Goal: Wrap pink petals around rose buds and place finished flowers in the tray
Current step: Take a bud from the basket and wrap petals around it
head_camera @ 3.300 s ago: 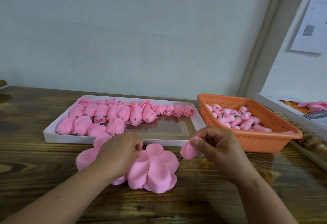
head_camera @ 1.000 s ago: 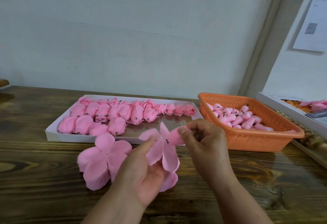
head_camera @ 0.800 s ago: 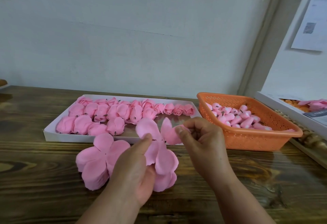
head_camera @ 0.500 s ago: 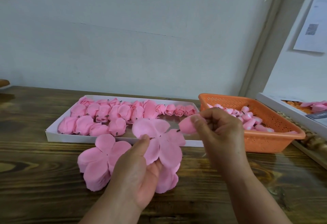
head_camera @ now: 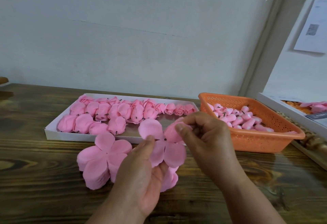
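Left hand (head_camera: 141, 176) low centre, palm up, holds a petal sheet (head_camera: 164, 147) — thumb on top near the sheet's middle, fingers curled under it. Sheet is lifted off the table (head_camera: 35, 188), lobes spread flat, one lobe up at 11 o'clock from its centre. Right hand (head_camera: 203, 139) at 2 o'clock of the left hand, fingers curled, pinches a bud (head_camera: 172, 133) between thumb and fingertips. Bud's dark stem tip sits at the sheet's centre hole; through it or only touching, cannot tell.

Petal stack (head_camera: 104, 158) lies flat on the table at 9 o'clock of the left hand, partly under that hand. A second stack (head_camera: 169, 179) peeks out under the held sheet, at 5 o'clock of it.

Tray (head_camera: 53, 131), white, shallow, sits just beyond the stacks, at 12 o'clock. Flowers (head_camera: 113, 114) fill its left and back; row of smaller roses along the far edge toward the right. Tray's near right floor is bare.

Basket (head_camera: 256, 142), orange, perforated, at 3 o'clock of the tray, just beside it. Loose buds (head_camera: 235, 117) piled inside.

Box (head_camera: 283, 110), white, at far right edge, at 3 o'clock of the basket, holding pink and orange pieces, cut off by the frame.

Wall (head_camera: 123, 29) behind, pale. Paper (head_camera: 313, 20) pinned at 2 o'clock, top right.
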Available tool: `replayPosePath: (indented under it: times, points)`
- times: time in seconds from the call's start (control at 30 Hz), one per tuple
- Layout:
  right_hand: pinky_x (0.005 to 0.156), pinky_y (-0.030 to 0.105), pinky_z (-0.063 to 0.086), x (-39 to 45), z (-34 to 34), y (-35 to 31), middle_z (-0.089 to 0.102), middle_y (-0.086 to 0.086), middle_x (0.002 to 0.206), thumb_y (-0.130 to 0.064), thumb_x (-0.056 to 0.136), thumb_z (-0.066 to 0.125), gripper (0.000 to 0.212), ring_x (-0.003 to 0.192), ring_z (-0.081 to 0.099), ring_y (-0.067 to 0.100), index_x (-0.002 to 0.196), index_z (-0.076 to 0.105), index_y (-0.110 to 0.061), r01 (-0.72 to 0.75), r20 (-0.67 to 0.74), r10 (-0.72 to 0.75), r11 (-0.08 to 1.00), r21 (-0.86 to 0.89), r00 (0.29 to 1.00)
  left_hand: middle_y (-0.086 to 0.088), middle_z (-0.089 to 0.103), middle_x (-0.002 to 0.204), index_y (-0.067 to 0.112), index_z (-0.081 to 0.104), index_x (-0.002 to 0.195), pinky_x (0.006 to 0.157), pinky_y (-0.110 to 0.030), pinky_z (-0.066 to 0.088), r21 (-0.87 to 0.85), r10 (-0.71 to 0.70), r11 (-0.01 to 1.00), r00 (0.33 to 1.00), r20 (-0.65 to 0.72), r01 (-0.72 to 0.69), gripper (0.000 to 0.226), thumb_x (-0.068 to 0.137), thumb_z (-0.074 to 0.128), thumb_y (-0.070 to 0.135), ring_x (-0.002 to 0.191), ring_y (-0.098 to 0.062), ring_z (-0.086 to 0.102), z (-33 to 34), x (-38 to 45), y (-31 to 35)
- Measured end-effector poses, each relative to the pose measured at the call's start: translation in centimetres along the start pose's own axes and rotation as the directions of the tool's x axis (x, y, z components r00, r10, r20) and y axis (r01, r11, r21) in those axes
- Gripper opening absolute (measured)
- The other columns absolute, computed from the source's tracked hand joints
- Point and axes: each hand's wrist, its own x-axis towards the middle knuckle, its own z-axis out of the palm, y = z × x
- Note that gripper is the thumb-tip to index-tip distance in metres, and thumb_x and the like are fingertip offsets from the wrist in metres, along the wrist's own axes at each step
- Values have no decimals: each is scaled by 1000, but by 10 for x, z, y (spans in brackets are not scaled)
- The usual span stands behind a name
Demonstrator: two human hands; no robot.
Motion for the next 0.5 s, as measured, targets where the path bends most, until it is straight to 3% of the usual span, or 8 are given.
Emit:
replayPosePath:
  times: [0.07,0.17,0.27,0.33,0.43,0.5]
  points:
    - [50,16,37,-1,1,1,57,-4,60,-2,82,68,19,53,47,4,67,64,-13,29,42,-26,995,-91,999,-13,63,77,0,61,103,50,-29,46,21,30,999,999,-17,-30,33,98,44,28,45,-20,59,-1,1,-4]
    - [51,25,38,-3,4,2,51,-5,58,-4,81,67,16,55,43,7,67,61,-7,94,82,-79,973,-210,994,5,71,67,14,62,90,52,-22,54,38,94,995,994,-47,-92,18,93,50,26,62,-8,69,-1,0,-7]
    - [53,34,42,-4,6,2,53,-3,61,-5,82,66,15,58,46,11,68,61,-5,133,94,-114,965,-226,989,-6,69,73,14,62,81,51,-28,52,9,87,996,996,2,-87,24,95,48,27,57,-18,67,-2,0,-5]
    - [53,33,42,-5,6,2,54,-2,62,-8,82,65,13,59,47,11,69,62,-6,186,115,-162,953,-241,980,-14,64,72,11,66,74,48,-29,49,-3,89,996,994,62,-89,29,92,49,26,49,-21,62,0,-1,-1]
    - [53,34,43,-7,5,0,55,-2,65,-12,80,63,11,60,49,11,71,64,-7,246,160,-208,931,-270,965,-14,67,66,-1,67,84,49,-27,55,-25,61,998,998,4,-61,22,77,60,17,56,-19,67,-2,-1,2]
    - [53,33,44,-8,3,-2,56,-4,67,-12,81,63,9,61,51,10,73,65,-8,279,202,-227,917,-285,953,-16,68,69,-4,67,91,48,-28,55,-23,28,999,999,-33,-29,30,66,64,12,56,-20,67,-3,-1,5]
